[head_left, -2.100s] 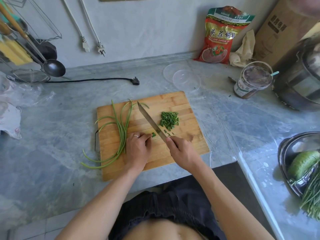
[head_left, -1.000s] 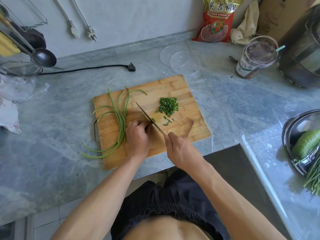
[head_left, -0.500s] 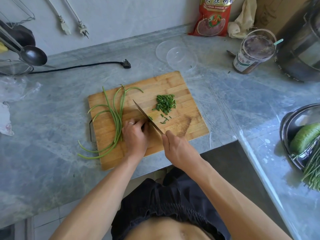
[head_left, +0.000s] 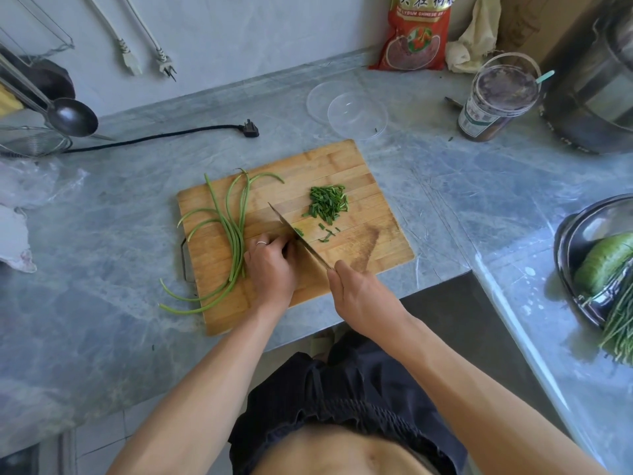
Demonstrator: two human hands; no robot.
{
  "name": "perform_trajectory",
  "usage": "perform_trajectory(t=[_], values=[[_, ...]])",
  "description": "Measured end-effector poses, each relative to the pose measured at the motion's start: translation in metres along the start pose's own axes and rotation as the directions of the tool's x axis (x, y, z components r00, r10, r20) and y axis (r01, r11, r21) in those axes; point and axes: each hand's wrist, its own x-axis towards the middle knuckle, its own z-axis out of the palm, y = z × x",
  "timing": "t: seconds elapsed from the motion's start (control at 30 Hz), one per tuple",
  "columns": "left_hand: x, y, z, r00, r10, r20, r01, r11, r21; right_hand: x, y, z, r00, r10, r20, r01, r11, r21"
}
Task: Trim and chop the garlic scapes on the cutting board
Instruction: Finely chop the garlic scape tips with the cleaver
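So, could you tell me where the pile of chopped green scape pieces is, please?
The pile of chopped green scape pieces lies on the far right part of the wooden cutting board, just beyond the knife blade.

We see a cutting board (head_left: pixel 325 166) of pale wood strips, matt, with a darker damp-looking patch near its right edge. The counter (head_left: pixel 102 269) is grey veined stone, smooth with a dull sheen. The knife (head_left: pixel 291 231) blade is bare metal. Far off lie clear plastic lids (head_left: pixel 346 108), a glossy red plastic bag (head_left: pixel 416 32) and a crumpled cloth (head_left: pixel 476 39). At right, a shiny metal basin (head_left: pixel 568 234).
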Motion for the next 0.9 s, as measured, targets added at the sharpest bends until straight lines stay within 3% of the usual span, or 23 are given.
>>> perform_trajectory(t=[0.6, 0.7, 0.9], values=[[-0.001, 0.001, 0.002, 1.000, -0.019, -0.018, 0.019, 1.000, 0.017, -0.003, -0.012, -0.013, 0.994, 0.086, 0.066, -0.084, 0.996, -0.023], [0.000, -0.001, 0.003, 0.999, -0.029, -0.018, 0.029, 0.999, 0.015, 0.007, -0.021, -0.014, 0.998, 0.051, 0.041, -0.053, 0.997, 0.048], [0.000, -0.003, 0.007, 0.999, -0.041, -0.014, 0.041, 0.999, 0.010, -0.006, -0.010, -0.010, 0.998, 0.054, 0.043, -0.055, 0.998, 0.028]])
